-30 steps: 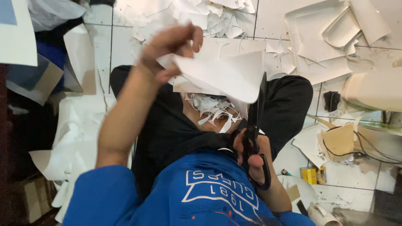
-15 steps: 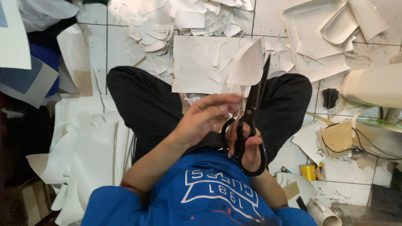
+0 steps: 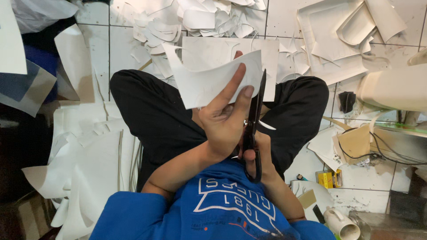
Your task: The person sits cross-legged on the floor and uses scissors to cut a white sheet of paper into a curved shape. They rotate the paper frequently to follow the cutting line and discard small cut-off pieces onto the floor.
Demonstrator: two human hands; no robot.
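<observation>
Blue short-sleeved T-shirt (image 3: 213, 213) — white printed chest emblem; black trousers (image 3: 151, 111); bare forearms.

white tiled floor (image 3: 284, 18) is covered with cut white sheet scraps (image 3: 209, 20); larger white sheets (image 3: 89, 164) lie at one side, a small yellow box (image 3: 327, 179) at the other.

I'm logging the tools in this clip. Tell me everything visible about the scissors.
The scissors are black, long-bladed and look like metal, with dark loop handles. They point up, away from the person, over the lap. The right hand grips the handles; the blades run along the right edge of the white sheet held by the left hand. Blades look nearly closed.
</observation>
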